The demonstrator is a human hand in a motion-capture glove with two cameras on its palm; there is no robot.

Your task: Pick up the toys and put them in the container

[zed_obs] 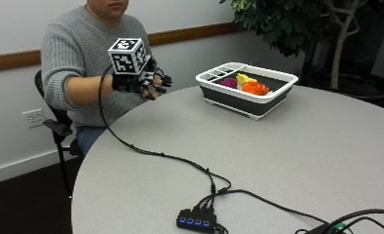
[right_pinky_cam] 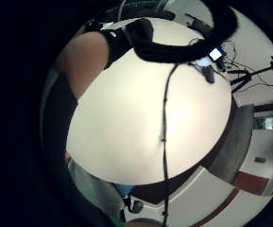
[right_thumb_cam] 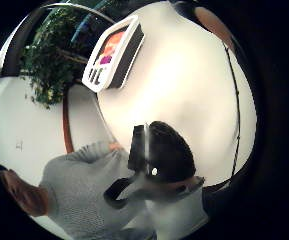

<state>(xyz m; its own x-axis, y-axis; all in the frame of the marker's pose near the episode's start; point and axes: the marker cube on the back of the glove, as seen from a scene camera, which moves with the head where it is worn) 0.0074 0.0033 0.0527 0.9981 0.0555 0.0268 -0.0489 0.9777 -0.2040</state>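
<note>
Toys, a purple piece (zed_obs: pixel 229 83), a yellow piece (zed_obs: pixel 244 78) and an orange piece (zed_obs: pixel 256 88), lie inside the white-rimmed, dark-walled plastic container (zed_obs: pixel 273 100) on the round grey table (zed_obs: pixel 276 161). None remains on the tabletop. The black-gloved right hand (zed_obs: pixel 140 81) hangs above the table edge near the person's chest, fingers loosely curled, holding nothing. Risk, by judgement: its trailing black cable (zed_obs: pixel 146 151) could snag or drag. Toy shapes are indistinct; the container's divided compartment (zed_obs: pixel 219 72) hides its contents.
</note>
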